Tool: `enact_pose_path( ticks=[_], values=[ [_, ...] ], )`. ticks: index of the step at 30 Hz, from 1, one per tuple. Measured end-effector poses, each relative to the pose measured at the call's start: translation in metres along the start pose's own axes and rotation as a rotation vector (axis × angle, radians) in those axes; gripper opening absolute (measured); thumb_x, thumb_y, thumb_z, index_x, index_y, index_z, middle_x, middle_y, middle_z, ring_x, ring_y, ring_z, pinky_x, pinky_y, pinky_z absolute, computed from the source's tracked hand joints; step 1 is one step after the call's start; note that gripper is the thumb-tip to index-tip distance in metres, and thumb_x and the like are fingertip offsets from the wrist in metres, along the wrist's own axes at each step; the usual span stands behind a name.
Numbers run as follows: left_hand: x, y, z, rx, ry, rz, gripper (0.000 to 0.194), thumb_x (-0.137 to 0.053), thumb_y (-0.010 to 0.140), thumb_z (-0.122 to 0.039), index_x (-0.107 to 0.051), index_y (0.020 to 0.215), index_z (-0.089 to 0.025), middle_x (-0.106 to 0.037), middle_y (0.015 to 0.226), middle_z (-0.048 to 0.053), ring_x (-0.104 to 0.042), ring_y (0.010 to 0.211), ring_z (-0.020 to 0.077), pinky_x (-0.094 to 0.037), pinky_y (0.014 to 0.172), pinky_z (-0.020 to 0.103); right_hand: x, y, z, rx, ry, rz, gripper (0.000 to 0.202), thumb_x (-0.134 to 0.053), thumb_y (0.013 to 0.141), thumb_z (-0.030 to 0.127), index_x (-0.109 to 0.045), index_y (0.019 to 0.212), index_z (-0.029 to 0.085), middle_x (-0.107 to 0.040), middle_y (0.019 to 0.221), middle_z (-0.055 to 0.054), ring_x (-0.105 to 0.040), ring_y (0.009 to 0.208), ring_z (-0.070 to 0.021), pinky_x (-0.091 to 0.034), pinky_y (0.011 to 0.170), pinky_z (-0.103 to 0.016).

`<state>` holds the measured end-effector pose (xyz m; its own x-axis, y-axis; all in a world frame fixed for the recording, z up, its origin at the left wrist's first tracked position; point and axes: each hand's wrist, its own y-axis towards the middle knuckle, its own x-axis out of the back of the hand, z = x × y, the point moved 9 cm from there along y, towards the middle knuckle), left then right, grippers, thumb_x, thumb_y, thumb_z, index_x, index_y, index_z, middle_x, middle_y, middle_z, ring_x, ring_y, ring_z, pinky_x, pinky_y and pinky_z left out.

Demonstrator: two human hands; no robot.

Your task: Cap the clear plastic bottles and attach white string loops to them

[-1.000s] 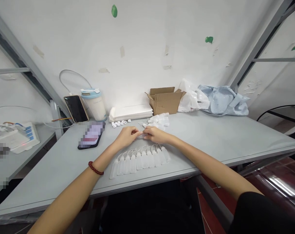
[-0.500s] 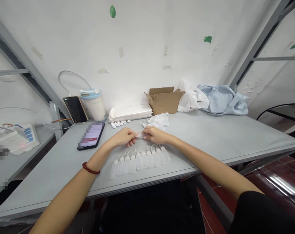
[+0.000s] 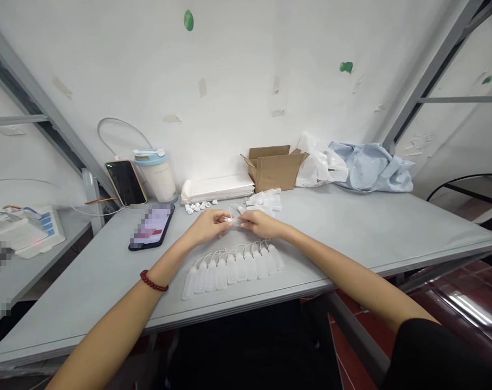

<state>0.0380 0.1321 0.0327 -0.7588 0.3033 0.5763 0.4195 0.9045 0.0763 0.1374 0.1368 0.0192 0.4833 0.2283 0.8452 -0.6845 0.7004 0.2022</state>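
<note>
Above the middle of the grey table (image 3: pixel 331 227), my two hands meet at a small translucent bottle (image 3: pixel 235 222). My left hand (image 3: pixel 213 225) pinches its white cap end, where a thin tube sticks up. Fingers of my right hand (image 3: pixel 256 222) are closed on the bottle's body. Nearer the table's front edge lies a row of several translucent bottles (image 3: pixel 232 268) with bent thin tubes. Behind my right hand is a small pile of similar bottles (image 3: pixel 266 200). Several small white caps (image 3: pixel 199 206) lie behind my left hand.
A phone (image 3: pixel 152 226) lies at left, with a cup (image 3: pixel 156 176) and another phone (image 3: pixel 127 183) behind it. Along the wall stand a white stack (image 3: pixel 217 188), a cardboard box (image 3: pixel 274 169), a plastic bag (image 3: pixel 319 162) and blue cloth (image 3: pixel 370 167). A power strip (image 3: pixel 46 233) sits far left.
My left fingers have shifted slightly at the bottle's end, and a white cap with a thin upright tube now shows there. My right hand has barely moved.
</note>
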Motion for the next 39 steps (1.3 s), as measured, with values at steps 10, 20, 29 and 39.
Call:
enact_pose_path(
  ticks=[10, 20, 29, 39],
  values=[
    [0.005, 0.001, -0.008, -0.085, -0.027, -0.044, 0.024, -0.059, 0.073, -0.038, -0.066, 0.073, -0.015, -0.066, 0.072, 0.004, -0.060, 0.066, 0.0165, -0.051, 0.055, 0.026, 0.009, -0.003, -0.001, -0.048, 0.254, -0.080, 0.015, -0.044, 0.085, 0.014, -0.056, 0.075, 0.014, -0.055, 0.070, -0.001, -0.046, 0.064, -0.0116, -0.036, 0.064, -0.024],
    [0.016, -0.002, -0.017, -0.136, -0.083, -0.199, 0.022, -0.064, 0.069, -0.033, -0.070, 0.077, -0.014, -0.070, 0.094, 0.007, -0.060, 0.070, 0.0163, -0.053, 0.063, 0.029, 0.013, -0.003, -0.014, -0.167, 0.634, -0.208, 0.032, -0.036, 0.092, 0.038, -0.046, 0.070, 0.017, -0.042, 0.056, 0.004, -0.040, 0.046, -0.0087, -0.035, 0.049, -0.023],
    [0.014, -0.003, -0.017, -0.076, -0.163, -0.164, 0.032, -0.062, 0.074, -0.044, -0.070, 0.080, -0.014, -0.070, 0.084, 0.007, -0.062, 0.071, 0.0171, -0.055, 0.063, 0.030, 0.016, -0.004, -0.015, -0.186, 0.765, -0.251, 0.030, -0.037, 0.091, 0.043, -0.049, 0.088, 0.015, -0.041, 0.054, 0.007, -0.038, 0.042, -0.0069, -0.032, 0.043, -0.021],
    [0.007, -0.001, -0.007, 0.021, -0.178, -0.094, 0.037, -0.058, 0.077, -0.047, -0.065, 0.068, -0.012, -0.065, 0.069, 0.006, -0.059, 0.061, 0.0147, -0.050, 0.054, 0.027, 0.018, -0.004, -0.016, -0.173, 0.747, -0.272, 0.030, -0.038, 0.089, 0.041, -0.051, 0.088, 0.015, -0.046, 0.057, 0.005, -0.040, 0.042, -0.0071, -0.032, 0.041, -0.021]
  ],
)
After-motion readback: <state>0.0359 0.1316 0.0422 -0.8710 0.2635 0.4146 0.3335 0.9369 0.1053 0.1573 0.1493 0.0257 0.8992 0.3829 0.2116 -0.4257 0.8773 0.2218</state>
